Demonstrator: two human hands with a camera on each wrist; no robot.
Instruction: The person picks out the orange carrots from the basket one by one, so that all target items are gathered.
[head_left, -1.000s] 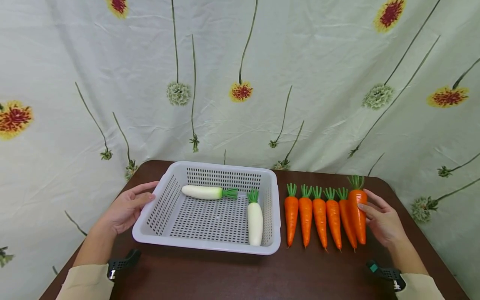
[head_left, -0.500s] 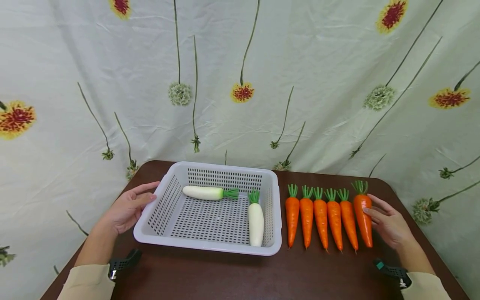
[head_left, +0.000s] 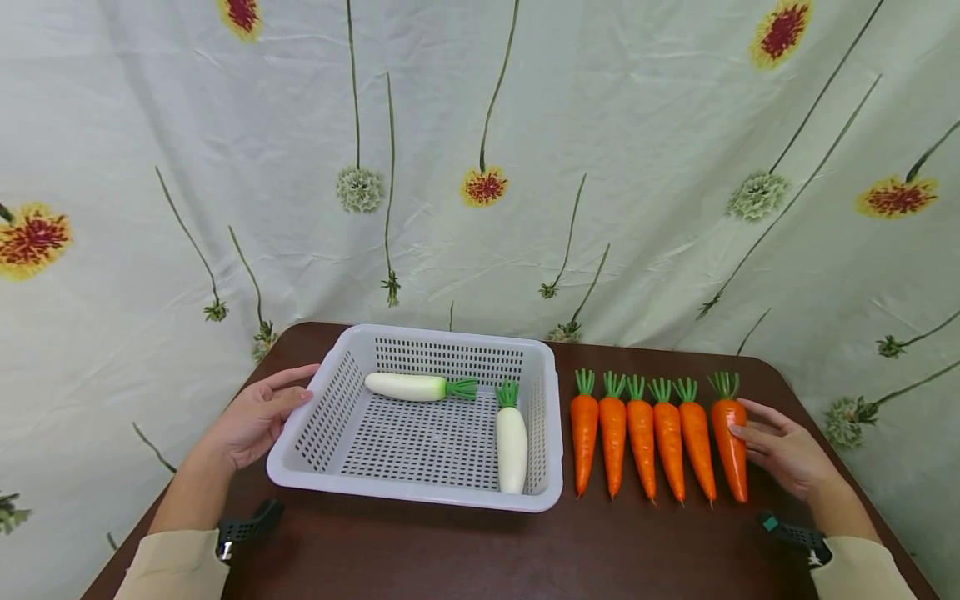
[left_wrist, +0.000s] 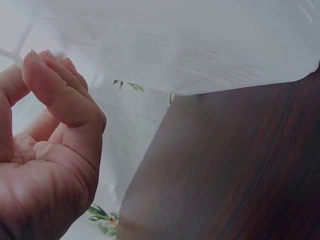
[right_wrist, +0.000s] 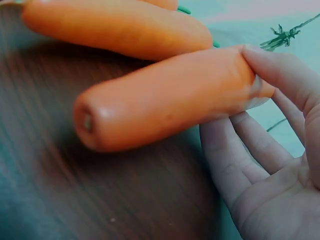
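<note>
My right hand (head_left: 787, 452) pinches the rightmost carrot (head_left: 727, 446) between thumb and fingers, near its leafy end. In the right wrist view the thumb lies on one side of this orange carrot (right_wrist: 160, 102) and the fingers on the other; its tip points toward the camera. Left of it, several more carrots (head_left: 641, 446) lie side by side, green tops toward the back. My left hand (head_left: 258, 414) holds the left rim of a pale grey perforated basket (head_left: 412, 493). Inside the basket are two white radishes: one lies crosswise (head_left: 405, 385), the other lengthwise (head_left: 512, 450) by the right wall.
The dark brown table (head_left: 510, 554) has rounded back corners. Behind it hangs a pale cloth (head_left: 645, 108) printed with flowers. A black strap with a device sits on each wrist.
My right hand has moved the carrot right and toward me, away from beside the row, and lowered it to about the row's level. The left hand and basket stay put.
</note>
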